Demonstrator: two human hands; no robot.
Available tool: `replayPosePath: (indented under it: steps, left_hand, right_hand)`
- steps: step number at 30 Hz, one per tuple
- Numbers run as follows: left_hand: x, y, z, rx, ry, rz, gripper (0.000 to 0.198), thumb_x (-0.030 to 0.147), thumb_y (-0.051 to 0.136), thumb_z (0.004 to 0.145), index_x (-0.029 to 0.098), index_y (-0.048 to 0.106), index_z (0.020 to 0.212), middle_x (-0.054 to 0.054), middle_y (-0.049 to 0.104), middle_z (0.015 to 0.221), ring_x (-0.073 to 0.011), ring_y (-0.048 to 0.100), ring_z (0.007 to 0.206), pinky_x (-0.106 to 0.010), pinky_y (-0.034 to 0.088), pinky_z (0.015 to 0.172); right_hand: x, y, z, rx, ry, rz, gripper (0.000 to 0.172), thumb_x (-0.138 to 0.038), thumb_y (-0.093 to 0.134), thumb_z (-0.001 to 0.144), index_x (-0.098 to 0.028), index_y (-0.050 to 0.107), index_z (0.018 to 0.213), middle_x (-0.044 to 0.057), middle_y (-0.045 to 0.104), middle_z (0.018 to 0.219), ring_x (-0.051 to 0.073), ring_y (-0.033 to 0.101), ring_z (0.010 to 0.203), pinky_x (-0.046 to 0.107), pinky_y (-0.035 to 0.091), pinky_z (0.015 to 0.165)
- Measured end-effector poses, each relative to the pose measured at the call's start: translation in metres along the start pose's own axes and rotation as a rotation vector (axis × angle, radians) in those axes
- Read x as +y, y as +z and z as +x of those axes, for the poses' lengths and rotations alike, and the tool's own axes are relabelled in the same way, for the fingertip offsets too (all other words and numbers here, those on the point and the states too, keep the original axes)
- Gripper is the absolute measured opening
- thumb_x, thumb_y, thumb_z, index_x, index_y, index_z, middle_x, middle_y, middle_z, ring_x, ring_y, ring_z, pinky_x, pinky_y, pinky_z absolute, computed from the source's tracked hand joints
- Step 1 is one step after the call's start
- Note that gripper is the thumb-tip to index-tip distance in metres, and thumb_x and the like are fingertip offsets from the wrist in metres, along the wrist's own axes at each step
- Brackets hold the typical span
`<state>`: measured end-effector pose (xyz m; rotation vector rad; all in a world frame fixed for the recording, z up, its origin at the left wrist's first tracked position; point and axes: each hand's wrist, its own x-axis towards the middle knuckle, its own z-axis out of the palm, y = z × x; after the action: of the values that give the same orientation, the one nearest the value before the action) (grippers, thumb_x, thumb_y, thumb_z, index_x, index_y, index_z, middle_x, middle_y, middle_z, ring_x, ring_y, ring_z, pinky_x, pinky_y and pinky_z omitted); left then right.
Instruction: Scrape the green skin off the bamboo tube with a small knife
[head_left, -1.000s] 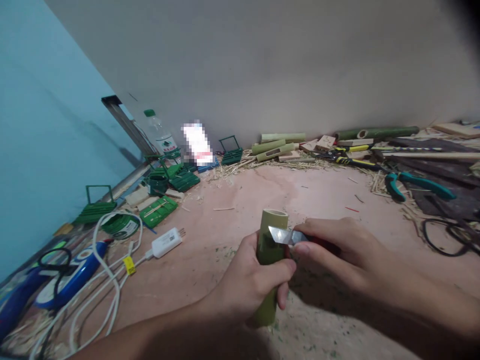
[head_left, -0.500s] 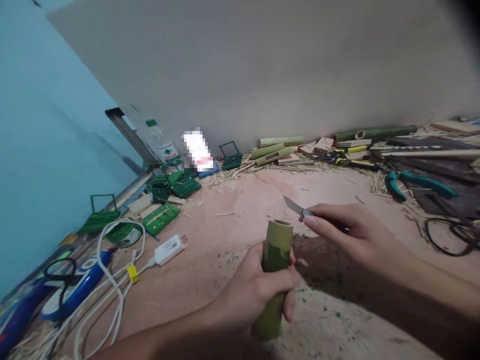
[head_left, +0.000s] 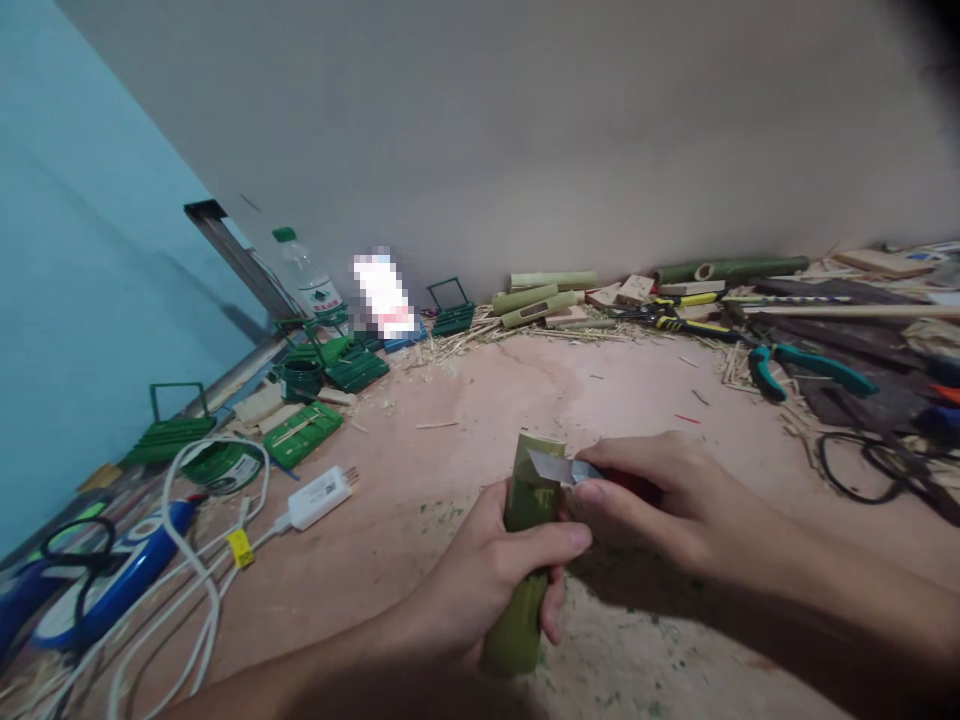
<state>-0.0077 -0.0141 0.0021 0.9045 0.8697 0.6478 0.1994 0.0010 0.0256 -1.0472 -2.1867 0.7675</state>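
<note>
A green bamboo tube [head_left: 521,610] stands tilted near the front of the wooden tabletop [head_left: 420,470], its upper end pale where the skin is scraped away. My left hand [head_left: 510,560] is wrapped round its middle, thumb across the front. In my right hand [head_left: 667,500] is a utility knife [head_left: 555,468], its blade pointing left. That blade lies across the upper part of the tube, just below the rim; whether it cuts into the surface I cannot tell. Small green shavings are scattered on the tabletop around the tube.
On the left lie a white charger [head_left: 319,498] with its looped cable, a blue-and-white tube [head_left: 112,580] and green miniature pieces [head_left: 304,432]. A plastic bottle [head_left: 307,280] stands behind them. Bamboo offcuts [head_left: 540,308] line the back; teal-handled pliers [head_left: 825,368] lie right.
My right hand has brought the knife left and down, from beside the bamboo tube to across its upper end. The tube has turned slightly in my left hand. The view has shifted a little right.
</note>
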Motion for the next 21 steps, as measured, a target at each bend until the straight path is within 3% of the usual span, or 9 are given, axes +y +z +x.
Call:
replayPosePath:
  steps: [11,17,21]
  left_hand:
    - [0.007,0.004,-0.001,0.062,0.011,0.117,0.029,0.039,0.07,0.075,0.023,0.049,0.086,0.009,0.05,0.048,-0.0086,0.042,0.035,-0.019,0.042,0.036]
    - [-0.006,0.01,-0.004,0.013,-0.133,0.062,0.043,0.033,0.074,0.066,0.024,0.046,0.097,0.011,0.054,0.052,-0.0081,0.042,0.033,-0.019,0.037,0.034]
    - [-0.001,0.007,-0.005,0.01,-0.085,0.044,0.04,0.034,0.073,0.069,0.024,0.045,0.096,0.011,0.053,0.052,-0.008,0.044,0.035,-0.019,0.041,0.036]
  right_hand:
    - [-0.003,-0.001,0.0,-0.015,0.001,-0.061,0.037,-0.038,0.044,0.111,-0.018,0.066,0.09,0.0,0.064,0.076,0.013,0.056,0.068,0.025,0.039,0.066]
    - [0.025,-0.012,0.012,0.172,0.232,-0.095,0.042,-0.045,0.046,0.107,-0.019,0.063,0.079,0.001,0.061,0.069,0.017,0.055,0.067,0.029,0.039,0.064]
    - [0.03,-0.015,0.014,0.234,0.255,-0.103,0.043,-0.048,0.047,0.106,-0.02,0.063,0.077,0.0,0.056,0.066,0.018,0.052,0.066,0.029,0.038,0.061]
